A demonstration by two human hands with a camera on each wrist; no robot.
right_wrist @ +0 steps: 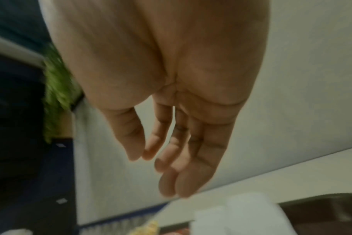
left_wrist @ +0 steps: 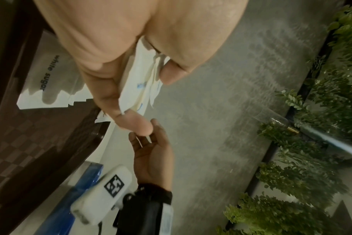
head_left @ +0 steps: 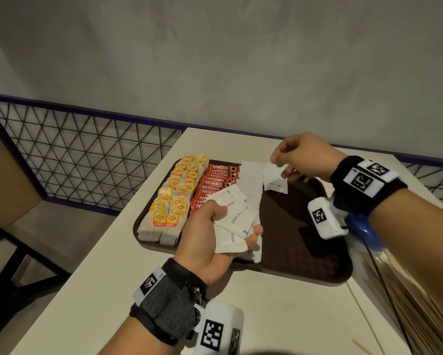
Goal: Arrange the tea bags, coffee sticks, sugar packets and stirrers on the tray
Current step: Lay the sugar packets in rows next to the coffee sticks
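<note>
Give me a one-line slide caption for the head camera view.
Left hand holds a fan of sugar packets over the brown tray, beside tea bags and coffee sticks.

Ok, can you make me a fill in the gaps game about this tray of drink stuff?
The white packets in the left hand say white ____.
The tea bags have ____ tags.
The coffee sticks are ____.
The tray is dark ____.
Missing words: sugar, yellow, red, brown.
</note>
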